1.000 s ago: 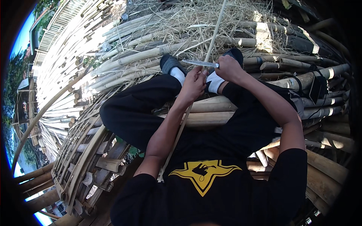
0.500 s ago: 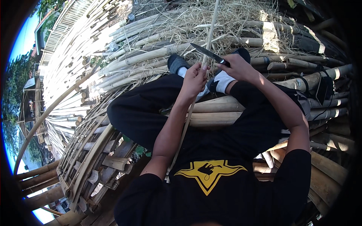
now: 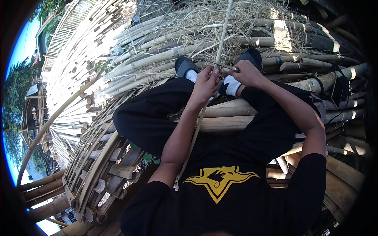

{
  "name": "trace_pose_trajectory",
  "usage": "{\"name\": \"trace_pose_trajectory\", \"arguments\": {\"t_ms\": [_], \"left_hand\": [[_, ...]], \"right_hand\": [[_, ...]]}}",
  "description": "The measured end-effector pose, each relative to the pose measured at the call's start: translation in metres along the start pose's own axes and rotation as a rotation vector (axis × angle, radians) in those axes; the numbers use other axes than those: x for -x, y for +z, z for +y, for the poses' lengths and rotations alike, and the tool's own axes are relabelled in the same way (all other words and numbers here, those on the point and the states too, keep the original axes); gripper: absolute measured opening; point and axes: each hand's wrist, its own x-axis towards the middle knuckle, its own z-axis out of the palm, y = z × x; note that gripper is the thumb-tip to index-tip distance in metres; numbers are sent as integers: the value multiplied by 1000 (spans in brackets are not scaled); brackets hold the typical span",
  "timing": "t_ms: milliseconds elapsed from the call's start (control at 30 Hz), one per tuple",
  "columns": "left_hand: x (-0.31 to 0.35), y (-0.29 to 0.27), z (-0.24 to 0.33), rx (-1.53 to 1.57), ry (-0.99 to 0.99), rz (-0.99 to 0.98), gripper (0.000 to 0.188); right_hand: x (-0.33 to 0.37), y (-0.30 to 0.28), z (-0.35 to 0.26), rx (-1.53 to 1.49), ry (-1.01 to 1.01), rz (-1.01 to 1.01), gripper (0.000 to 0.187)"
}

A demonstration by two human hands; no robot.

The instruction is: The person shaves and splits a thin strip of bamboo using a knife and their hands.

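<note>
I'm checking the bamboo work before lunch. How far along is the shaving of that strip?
Done: pale shavings already lie heaped on the poles beyond the feet. In hand: the left hand grips a long thin strip, and the right hand holds a knife across it. Left: most of the strip runs on above the blade, so much seems undone.

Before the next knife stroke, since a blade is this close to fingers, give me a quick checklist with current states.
1. Left hand grips the bamboo strip: ok.
2. Right hand holds the knife: ok.
3. Blade meets the strip: ok.
4. Left fingers clear of the edge: cannot tell, they are very close.
5. Feet away from the blade: not ok, directly beyond it.
6. Strip's far end free over the straw: ok.
</note>
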Motion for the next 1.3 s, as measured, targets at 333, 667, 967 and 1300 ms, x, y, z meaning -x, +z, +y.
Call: {"name": "trace_pose_trajectory", "arguments": {"t_ms": [333, 667, 967, 1300], "left_hand": [[-1, 4, -7, -89, 15, 25, 16], [0, 13, -8, -70, -48, 54, 16], [26, 4, -4, 11, -90, 1, 20], [17, -3, 10, 61, -29, -137, 22]], "right_hand": [[0, 17, 4, 160, -36, 195, 35], [-28, 3, 36, 325, -79, 260, 19], [-31, -140, 129, 294, 501, 679, 35], [-13, -56, 20, -598, 17, 293, 45]]}}
